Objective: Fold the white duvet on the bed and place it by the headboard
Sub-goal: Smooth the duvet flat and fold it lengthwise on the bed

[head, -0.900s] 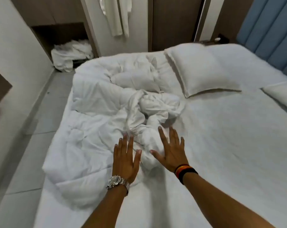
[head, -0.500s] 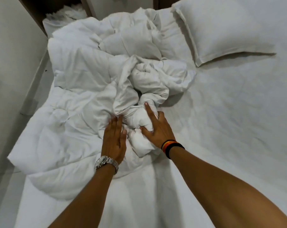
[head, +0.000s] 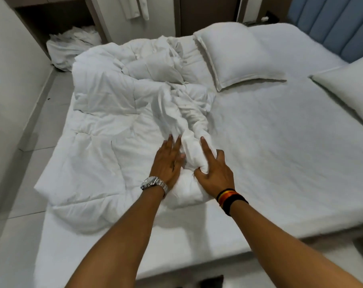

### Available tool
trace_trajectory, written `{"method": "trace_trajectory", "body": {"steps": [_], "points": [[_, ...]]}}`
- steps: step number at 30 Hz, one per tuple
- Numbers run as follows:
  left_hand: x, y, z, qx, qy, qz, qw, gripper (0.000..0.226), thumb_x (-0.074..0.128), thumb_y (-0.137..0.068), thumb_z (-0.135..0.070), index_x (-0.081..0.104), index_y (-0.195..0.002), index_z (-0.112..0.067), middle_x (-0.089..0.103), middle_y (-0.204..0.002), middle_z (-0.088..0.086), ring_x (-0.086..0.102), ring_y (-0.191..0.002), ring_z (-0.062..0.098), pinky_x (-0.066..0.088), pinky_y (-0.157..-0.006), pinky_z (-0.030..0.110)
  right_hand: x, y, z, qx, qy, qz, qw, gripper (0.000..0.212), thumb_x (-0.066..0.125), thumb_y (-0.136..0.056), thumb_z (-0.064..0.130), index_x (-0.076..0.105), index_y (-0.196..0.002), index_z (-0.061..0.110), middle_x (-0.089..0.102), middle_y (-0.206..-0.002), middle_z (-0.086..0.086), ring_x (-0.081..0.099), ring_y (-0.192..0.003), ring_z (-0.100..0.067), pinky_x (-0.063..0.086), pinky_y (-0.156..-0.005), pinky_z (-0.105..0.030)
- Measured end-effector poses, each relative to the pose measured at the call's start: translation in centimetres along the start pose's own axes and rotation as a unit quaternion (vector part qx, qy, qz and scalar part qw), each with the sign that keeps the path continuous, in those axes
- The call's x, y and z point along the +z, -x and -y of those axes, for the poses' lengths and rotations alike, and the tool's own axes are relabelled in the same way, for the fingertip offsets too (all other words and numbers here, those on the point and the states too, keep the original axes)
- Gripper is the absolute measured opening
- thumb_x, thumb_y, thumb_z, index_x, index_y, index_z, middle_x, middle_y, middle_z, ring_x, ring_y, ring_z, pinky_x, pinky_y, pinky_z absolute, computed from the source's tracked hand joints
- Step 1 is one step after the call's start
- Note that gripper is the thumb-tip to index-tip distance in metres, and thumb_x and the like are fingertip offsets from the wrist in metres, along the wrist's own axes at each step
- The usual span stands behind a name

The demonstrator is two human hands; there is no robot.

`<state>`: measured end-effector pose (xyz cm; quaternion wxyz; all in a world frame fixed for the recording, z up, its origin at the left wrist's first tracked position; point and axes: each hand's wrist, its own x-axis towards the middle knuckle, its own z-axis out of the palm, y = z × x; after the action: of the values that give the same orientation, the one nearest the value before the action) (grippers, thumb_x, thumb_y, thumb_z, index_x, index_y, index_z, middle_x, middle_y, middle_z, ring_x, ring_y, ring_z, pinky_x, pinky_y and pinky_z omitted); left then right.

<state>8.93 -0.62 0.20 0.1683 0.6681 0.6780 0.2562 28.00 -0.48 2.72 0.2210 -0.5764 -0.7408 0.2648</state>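
The white duvet (head: 105, 113) lies crumpled over the left half of the bed (head: 280, 163), with a twisted bunch running toward me. My right hand (head: 214, 173), with a striped wristband, grips the near end of that bunch, thumb and curled fingers around it, index finger straight. My left hand (head: 168, 163), wearing a metal watch, rests flat on the duvet just left of the bunch, fingers extended. The blue padded headboard (head: 332, 23) stands at the upper right.
Two white pillows lie near the headboard, one (head: 236, 57) at the top centre and one (head: 346, 88) at the right edge. A heap of white linen (head: 72, 46) sits on the tiled floor (head: 26, 154) beyond the bed's left side. A wall runs along the left.
Both hands came down onto the twisted bunch. My right hand has closed around its end and drawn it toward me, stretching it out. The camera has pulled back.
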Motion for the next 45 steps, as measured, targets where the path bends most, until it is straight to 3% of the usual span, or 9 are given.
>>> {"method": "trace_trajectory", "body": {"steps": [5,13,22,27,30,34,37,40,45], "points": [[3.5,5.7,-6.9,0.012,0.013,0.068,0.998,0.061,0.016,-0.105,-0.050,0.012,-0.163,-0.033,0.002,-0.171,0.001,0.006,-0.157,0.027,0.015,-0.123,0.050,-2.9,9.2,-2.5,0.015,0.007,0.015,1.000,0.100,0.055,-0.082,0.036,-0.010,-0.147,0.075,0.036,-0.145,-0.004,0.063,-0.072,-0.027,0.060,-0.065,-0.041],[14.5,17.4,-14.2,0.006,-0.045,0.175,0.983,0.061,0.002,-0.102,-0.056,0.003,-0.161,-0.042,0.001,-0.171,-0.005,0.005,-0.157,0.025,0.005,-0.125,0.048,-7.6,21.3,-13.2,0.014,0.096,0.029,0.995,0.115,0.062,-0.089,0.016,-0.022,-0.146,0.070,-0.010,-0.172,0.017,0.057,-0.117,-0.029,0.061,-0.080,-0.041],[20.9,26.4,-18.1,0.042,-0.109,0.281,0.953,0.058,0.017,-0.108,-0.047,0.002,-0.162,-0.038,-0.004,-0.171,-0.003,0.000,-0.157,0.027,0.002,-0.125,0.045,-7.8,30.9,-22.5,0.152,0.132,0.135,0.970,0.078,0.050,-0.098,0.012,0.022,-0.163,0.043,0.004,-0.174,0.012,0.057,-0.126,-0.027,0.056,-0.091,-0.037],[14.0,28.7,-11.9,-0.013,-0.107,0.148,0.983,0.058,0.028,-0.108,-0.042,0.016,-0.163,-0.029,0.002,-0.170,0.001,0.004,-0.157,0.025,0.005,-0.124,0.046,-6.2,29.5,-19.6,0.232,0.192,0.166,0.939,0.076,0.053,-0.103,0.031,0.011,-0.166,0.037,-0.014,-0.174,0.000,0.021,-0.154,-0.034,0.030,-0.119,-0.057],[7.2,29.6,-4.3,-0.129,-0.128,-0.025,0.983,0.060,0.039,-0.105,-0.038,0.023,-0.162,-0.024,0.005,-0.170,0.008,0.007,-0.157,0.028,0.008,-0.124,0.050,-3.0,26.7,-14.2,0.130,0.181,0.158,0.962,0.077,0.052,-0.104,0.042,0.007,-0.167,0.036,-0.023,-0.172,-0.002,0.007,-0.159,-0.030,0.017,-0.123,-0.061],[-1.2,30.6,6.8,-0.329,-0.093,-0.212,0.915,0.078,0.042,-0.098,-0.047,0.019,-0.162,-0.009,0.008,-0.168,0.022,0.009,-0.155,0.038,0.013,-0.121,0.059,4.1,21.8,-5.4,-0.018,0.170,0.163,0.972,0.075,0.042,-0.106,0.050,-0.001,-0.166,0.036,-0.030,-0.170,-0.001,-0.001,-0.160,-0.029,0.006,-0.126,-0.060],[-4.9,30.6,13.9,-0.405,0.004,-0.222,0.887,0.113,0.055,-0.081,-0.074,0.003,-0.163,-0.017,0.004,-0.170,0.015,0.006,-0.156,0.033,0.010,-0.123,0.058,10.3,18.7,0.4,-0.078,0.157,0.179,0.968,0.076,0.038,-0.106,0.058,-0.004,-0.166,0.039,-0.031,-0.170,0.000,-0.007,-0.161,-0.029,0.003,-0.125,-0.062],[-7.5,29.4,18.9,-0.393,0.152,-0.194,0.886,0.136,0.085,-0.059,-0.071,0.001,-0.161,-0.037,0.031,-0.163,0.003,0.031,-0.149,0.024,0.025,-0.121,0.049,16.2,15.8,4.9,-0.094,0.169,0.211,0.958,0.079,0.032,-0.103,0.067,-0.012,-0.164,0.041,-0.031,-0.169,-0.001,-0.012,-0.160,-0.030,-0.002,-0.124,-0.064],[-8.5,27.0,20.7,-0.374,0.174,-0.158,0.897,0.130,0.083,-0.057,-0.071,0.002,-0.156,-0.048,0.071,-0.095,-0.018,0.066,-0.082,0.000,0.051,-0.072,0.020,21.0,13.8,8.3,-0.079,0.154,0.248,0.953,0.082,0.029,-0.098,0.076,-0.019,-0.159,0.048,-0.027,-0.171,0.001,-0.011,-0.160,-0.028,-0.005,-0.124,-0.065]]}}
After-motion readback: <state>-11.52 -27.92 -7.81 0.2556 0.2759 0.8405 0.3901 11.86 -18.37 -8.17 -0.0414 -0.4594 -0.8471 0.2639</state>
